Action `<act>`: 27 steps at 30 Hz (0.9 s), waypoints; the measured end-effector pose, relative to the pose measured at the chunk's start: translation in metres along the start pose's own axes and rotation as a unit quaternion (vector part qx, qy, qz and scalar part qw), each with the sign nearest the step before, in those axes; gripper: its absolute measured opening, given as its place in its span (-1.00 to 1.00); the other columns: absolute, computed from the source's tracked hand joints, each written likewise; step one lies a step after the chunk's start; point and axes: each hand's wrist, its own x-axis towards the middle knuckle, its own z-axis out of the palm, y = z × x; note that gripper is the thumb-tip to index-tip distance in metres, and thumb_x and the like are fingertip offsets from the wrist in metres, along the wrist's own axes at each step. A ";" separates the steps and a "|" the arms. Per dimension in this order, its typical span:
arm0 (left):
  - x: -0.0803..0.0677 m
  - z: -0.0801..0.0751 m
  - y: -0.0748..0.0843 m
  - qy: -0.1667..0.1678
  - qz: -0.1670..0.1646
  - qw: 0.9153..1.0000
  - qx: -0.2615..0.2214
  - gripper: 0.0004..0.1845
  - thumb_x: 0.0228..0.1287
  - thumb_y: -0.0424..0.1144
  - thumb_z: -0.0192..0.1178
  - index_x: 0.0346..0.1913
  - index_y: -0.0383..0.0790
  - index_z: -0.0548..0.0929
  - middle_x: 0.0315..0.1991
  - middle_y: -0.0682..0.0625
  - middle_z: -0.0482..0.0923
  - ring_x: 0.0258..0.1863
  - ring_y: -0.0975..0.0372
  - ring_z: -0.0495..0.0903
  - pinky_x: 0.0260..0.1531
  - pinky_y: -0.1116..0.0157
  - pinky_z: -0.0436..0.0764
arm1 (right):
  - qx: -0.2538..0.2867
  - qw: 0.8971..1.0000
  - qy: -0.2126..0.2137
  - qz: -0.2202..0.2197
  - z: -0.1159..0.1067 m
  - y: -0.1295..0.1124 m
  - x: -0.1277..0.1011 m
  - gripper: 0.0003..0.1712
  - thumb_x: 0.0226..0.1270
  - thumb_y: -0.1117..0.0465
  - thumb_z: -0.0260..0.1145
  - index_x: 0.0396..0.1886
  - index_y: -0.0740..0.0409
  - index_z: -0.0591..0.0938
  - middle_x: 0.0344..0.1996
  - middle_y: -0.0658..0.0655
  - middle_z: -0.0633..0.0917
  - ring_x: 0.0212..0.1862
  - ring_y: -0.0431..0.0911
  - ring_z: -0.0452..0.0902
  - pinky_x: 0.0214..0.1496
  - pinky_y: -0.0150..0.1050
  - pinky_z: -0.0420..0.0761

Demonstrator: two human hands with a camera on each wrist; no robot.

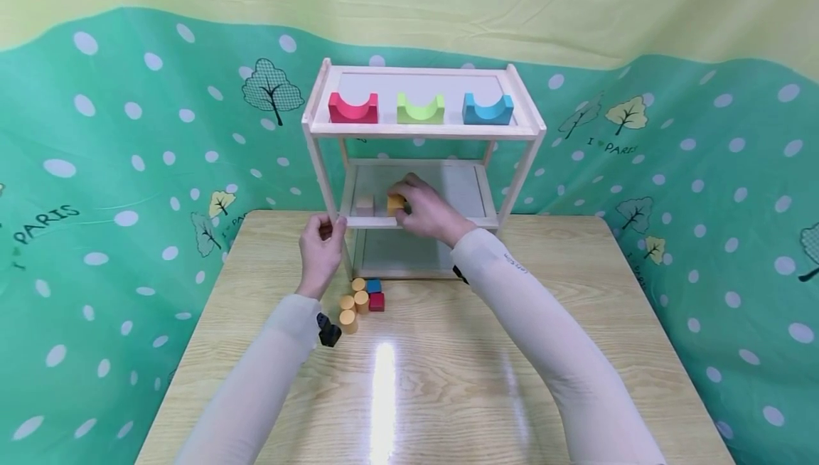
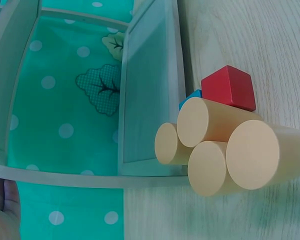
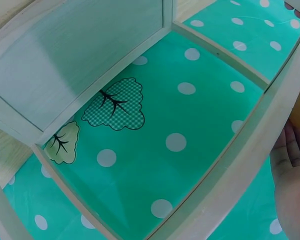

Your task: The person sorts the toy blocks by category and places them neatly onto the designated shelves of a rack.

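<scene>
Four tan wooden cylinders [image 2: 215, 145] lie on the table; right hand [image 1: 430, 212] pinches orange wooden block [image 1: 396, 202] on the middle shelf [image 1: 467, 191], left hand [image 1: 322, 248] curls round pale wooden rack post [image 1: 320, 166].

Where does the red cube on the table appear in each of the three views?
Head: red cube lies low, centre-left, before the wooden shelf.
Left wrist: red cube is upper right, behind the yellow cylinders.
Right wrist: not in it.
Shared landmark: the wooden shelf.
</scene>
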 end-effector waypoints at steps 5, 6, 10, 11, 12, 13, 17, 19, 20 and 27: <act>0.001 0.000 0.000 0.000 0.006 1.000 -0.011 -0.73 0.38 -0.33 0.12 -0.11 -0.58 0.49 -0.21 -0.41 0.50 -0.23 -0.10 0.50 -0.13 0.01 0.51 | 0.005 1.000 0.001 0.002 0.001 0.001 -0.001 -0.57 0.26 0.25 0.23 0.14 0.18 0.54 -0.02 0.08 0.47 -0.09 -0.12 0.38 0.05 -0.22 0.47; 0.001 0.001 0.000 0.000 0.006 1.000 -0.011 -0.73 0.38 -0.33 0.12 -0.11 -0.58 0.49 -0.21 -0.40 0.50 -0.23 -0.10 0.49 -0.13 -0.01 0.51 | 0.005 1.000 0.001 0.002 0.001 0.002 -0.001 -0.58 0.26 0.25 0.23 0.14 0.18 0.54 -0.02 0.08 0.47 -0.09 -0.12 0.38 0.05 -0.22 0.47; 0.000 0.001 -0.001 0.001 0.006 1.000 -0.007 -0.73 0.38 -0.33 0.12 -0.11 -0.58 0.49 -0.21 -0.40 0.51 -0.23 -0.09 0.50 -0.13 0.01 0.51 | 0.007 1.000 0.004 0.004 0.001 0.002 -0.002 -0.58 0.26 0.24 0.24 0.13 0.16 0.54 -0.02 0.07 0.47 -0.09 -0.12 0.38 0.05 -0.21 0.47; 0.000 0.002 -0.001 0.001 0.007 1.000 -0.007 -0.73 0.38 -0.33 0.12 -0.11 -0.58 0.49 -0.21 -0.40 0.51 -0.23 -0.09 0.50 -0.13 0.01 0.51 | 0.008 1.000 0.005 0.005 0.001 0.002 -0.002 -0.58 0.26 0.23 0.24 0.13 0.16 0.54 -0.02 0.07 0.47 -0.09 -0.12 0.38 0.05 -0.21 0.47; 0.000 0.002 -0.002 0.002 0.007 1.000 -0.008 -0.73 0.38 -0.33 0.12 -0.11 -0.58 0.49 -0.21 -0.40 0.50 -0.23 -0.09 0.50 -0.13 0.01 0.50 | 0.008 1.000 0.005 0.005 0.001 0.002 -0.002 -0.58 0.26 0.23 0.25 0.13 0.16 0.54 -0.02 0.07 0.46 -0.09 -0.12 0.38 0.06 -0.21 0.47; 0.001 0.002 -0.003 0.002 0.008 1.000 -0.007 -0.74 0.38 -0.33 0.12 -0.11 -0.58 0.49 -0.21 -0.40 0.50 -0.23 -0.09 0.50 -0.13 0.01 0.51 | 0.007 1.000 0.006 0.006 0.001 0.002 -0.002 -0.57 0.26 0.22 0.25 0.14 0.15 0.54 -0.02 0.07 0.46 -0.09 -0.13 0.38 0.06 -0.22 0.47; 0.004 0.003 -0.012 0.004 0.011 1.000 -0.007 -0.73 0.39 -0.33 0.12 -0.11 -0.58 0.49 -0.21 -0.40 0.50 -0.23 -0.09 0.49 -0.13 0.00 0.50 | 0.011 1.000 0.010 0.016 0.000 0.004 -0.004 -0.55 0.25 0.20 0.27 0.16 0.13 0.54 0.02 0.05 0.45 -0.05 -0.15 0.38 0.09 -0.23 0.47; 0.006 0.003 -0.021 0.005 0.011 1.000 -0.007 -0.71 0.39 -0.30 0.12 -0.10 -0.56 0.49 -0.21 -0.38 0.51 -0.23 -0.07 0.50 -0.13 0.01 0.51 | 0.015 1.000 0.016 0.020 0.000 0.005 -0.006 -0.54 0.25 0.20 0.28 0.17 0.11 0.54 0.04 0.05 0.45 -0.03 -0.15 0.38 0.08 -0.22 0.48; 0.007 0.004 -0.025 0.007 0.010 1.000 -0.007 -0.71 0.39 -0.28 0.12 -0.10 -0.55 0.49 -0.20 -0.37 0.51 -0.23 -0.06 0.50 -0.13 0.01 0.51 | 0.018 0.999 0.019 0.021 -0.001 0.005 -0.007 -0.53 0.25 0.20 0.28 0.17 0.11 0.53 0.05 0.05 0.44 -0.03 -0.15 0.39 0.08 -0.21 0.49; 0.010 0.004 -0.038 0.015 0.006 1.000 -0.003 -0.66 0.38 -0.13 0.15 -0.10 -0.42 0.52 -0.21 -0.23 0.54 -0.23 0.07 0.51 -0.13 0.13 0.53 | 0.018 0.999 0.030 0.022 -0.002 0.010 -0.015 -0.51 0.28 0.15 0.25 0.21 0.09 0.50 0.10 0.06 0.44 -0.04 -0.11 0.44 0.02 -0.19 0.53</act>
